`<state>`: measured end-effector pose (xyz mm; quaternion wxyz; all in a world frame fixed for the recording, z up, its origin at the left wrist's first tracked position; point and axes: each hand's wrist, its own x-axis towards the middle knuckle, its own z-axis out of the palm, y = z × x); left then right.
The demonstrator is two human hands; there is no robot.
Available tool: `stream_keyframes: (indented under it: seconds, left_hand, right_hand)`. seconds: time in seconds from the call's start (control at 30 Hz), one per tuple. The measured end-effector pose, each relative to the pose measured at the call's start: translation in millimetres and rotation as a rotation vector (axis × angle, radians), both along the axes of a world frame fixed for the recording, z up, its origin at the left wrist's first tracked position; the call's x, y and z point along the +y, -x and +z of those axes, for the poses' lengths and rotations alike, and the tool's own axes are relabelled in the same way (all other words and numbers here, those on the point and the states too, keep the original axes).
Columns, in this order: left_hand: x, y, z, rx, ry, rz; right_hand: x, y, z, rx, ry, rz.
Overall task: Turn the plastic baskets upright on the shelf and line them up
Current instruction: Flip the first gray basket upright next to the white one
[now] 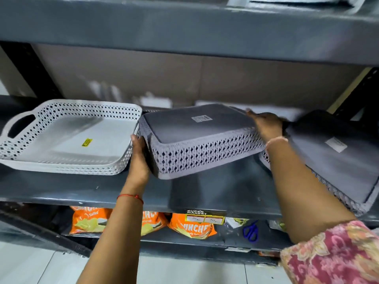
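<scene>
While both hands are on it: middle grey basket [202, 140] sits bottom-up on the shelf [221, 187], front edge tipped up a bit, so the flip looks to be the step in hand.

Left hand [139, 158]: cupped round the grey basket's left front corner, fingers tucked under/behind the rim, thumb up the side wall. Closed on it, firm-looking.

Right hand [266, 125]: laid over the grey basket's far right corner, fingers curled over the back edge. How tight, can't tell; blurred.

White basket [67, 138]: just left of the grey basket, already upright, handle hole at its far left. Walls nearly touching the grey one by the left thumb.

Second grey basket [336, 160]: just right of the grey basket, also bottom-up, tilted, hanging past the shelf front. Not yet dealt with.

How to flip, imo: lift clear of the shelf first, roll it toward the body w/ hands on opposite corners, keep it off both neighbours.

Watch: upper shelf [184, 27] is low over the grey basket, so little headroom; pull fwd before turning.

Set-down: rim up, left wall beside the white basket's right wall, front edges level.

Below the grey basket: orange snack bags [192, 226] & blue scissors [251, 231] on the lower shelf, not involved.
</scene>
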<state>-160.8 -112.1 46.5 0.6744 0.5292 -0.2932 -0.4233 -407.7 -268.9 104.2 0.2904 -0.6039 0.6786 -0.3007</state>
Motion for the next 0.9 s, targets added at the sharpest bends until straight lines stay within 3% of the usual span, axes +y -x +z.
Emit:
stream_keyframes:
  seconds: [0.1, 0.2, 0.4, 0.53, 0.7, 0.9]
  left_hand:
    - [-4.1, -17.7, 17.7, -0.034, 0.002, -0.012]
    - [-9.1, -30.4, 30.7, 0.026, 0.049, 0.053]
    - [-12.1, -53.6, 52.0, -0.021, 0.155, 0.117]
    - [-15.2, -60.5, 63.2, -0.053, 0.169, 0.115]
    - [-23.5, -70.4, 56.5, -0.050, 0.124, 0.092]
    - [-20.1, -46.8, 30.3, -0.004, 0.094, 0.149]
  right_hand:
    - [4.9, 12.7, 19.6, -0.318, 0.180, 0.002]
    - [9.0, 13.8, 28.0, -0.555, 0.185, -0.043]
    - [12.2, 27.8, 47.1, -0.783, 0.161, 0.013]
    - [17.8, 34.4, 56.4, -1.065, 0.223, 0.001]
    - [33.0, 22.0, 35.8, -1.082, 0.307, -0.094]
    - [49.7, 2.4, -15.7, -0.848, 0.201, -0.045]
